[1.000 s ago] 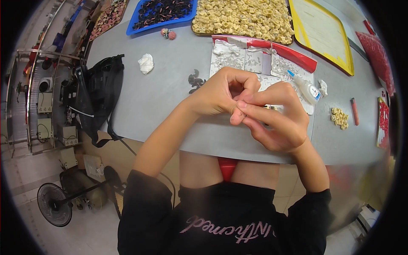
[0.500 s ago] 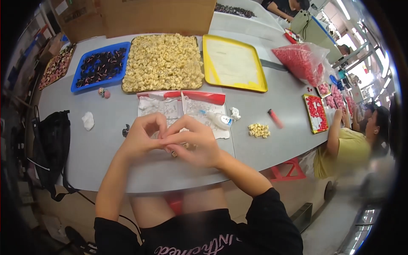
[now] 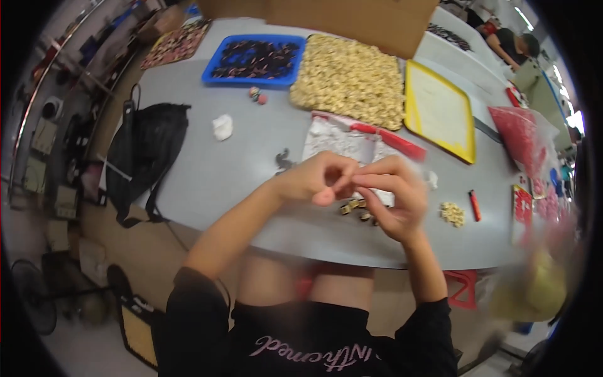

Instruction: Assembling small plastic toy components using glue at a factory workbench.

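Note:
My left hand (image 3: pixel 320 178) and my right hand (image 3: pixel 397 196) meet above the table, their fingertips pinched together. Whatever sits between them is too small or hidden to make out. Just below lie several small cream-and-dark pieces (image 3: pixel 353 206), partly covered by my right hand. Behind my hands is a crumpled white sheet with a red edge (image 3: pixel 326 136), partly hidden by them. A small dark grey lump (image 3: pixel 284 160) rests beside my left wrist.
Toward the back stand a blue tray of dark pieces (image 3: pixel 209 75), a heap of cream pieces (image 3: pixel 348 78) and a yellow tray (image 3: pixel 468 147). Small cream pieces (image 3: pixel 451 214) and a red tube (image 3: pixel 475 206) lie right. A black bag (image 3: pixel 147 151) sits left; white tissue (image 3: pixel 222 127) lies nearby.
The view has swung left, so the table's things appear farther right. My hands stay joined at the fingertips, and more of the small pieces below shows. The bottle is now hidden.

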A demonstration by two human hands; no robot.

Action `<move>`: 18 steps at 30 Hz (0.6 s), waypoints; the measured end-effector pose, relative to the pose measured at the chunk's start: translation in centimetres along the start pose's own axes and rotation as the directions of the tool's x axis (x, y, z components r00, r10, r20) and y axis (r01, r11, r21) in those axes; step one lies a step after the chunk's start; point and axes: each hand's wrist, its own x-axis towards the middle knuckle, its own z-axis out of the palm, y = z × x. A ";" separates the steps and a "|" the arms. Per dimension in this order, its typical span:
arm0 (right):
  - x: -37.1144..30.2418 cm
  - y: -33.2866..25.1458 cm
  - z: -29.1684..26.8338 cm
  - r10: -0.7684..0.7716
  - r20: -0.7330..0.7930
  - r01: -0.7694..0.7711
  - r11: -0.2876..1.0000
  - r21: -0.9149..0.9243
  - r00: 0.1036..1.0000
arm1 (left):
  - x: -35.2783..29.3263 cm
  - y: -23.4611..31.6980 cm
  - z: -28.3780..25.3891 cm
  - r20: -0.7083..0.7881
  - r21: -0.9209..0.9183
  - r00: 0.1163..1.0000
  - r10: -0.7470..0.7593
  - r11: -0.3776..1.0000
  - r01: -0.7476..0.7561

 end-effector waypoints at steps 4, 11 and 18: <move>2.2 -2.0 0.5 -0.074 0.033 0.074 0.997 0.004 0.997 | -0.6 0.3 0.5 -0.060 -0.010 0.990 -0.131 0.991 0.131; 2.3 -2.0 2.1 -0.103 0.095 0.100 0.994 0.033 0.990 | -0.8 0.4 -0.2 -0.058 0.059 0.991 -0.118 0.991 0.121; 2.0 -1.9 2.7 -0.067 0.037 0.061 0.990 0.131 0.997 | -1.3 0.9 0.0 -0.060 0.069 0.981 -0.184 0.980 0.188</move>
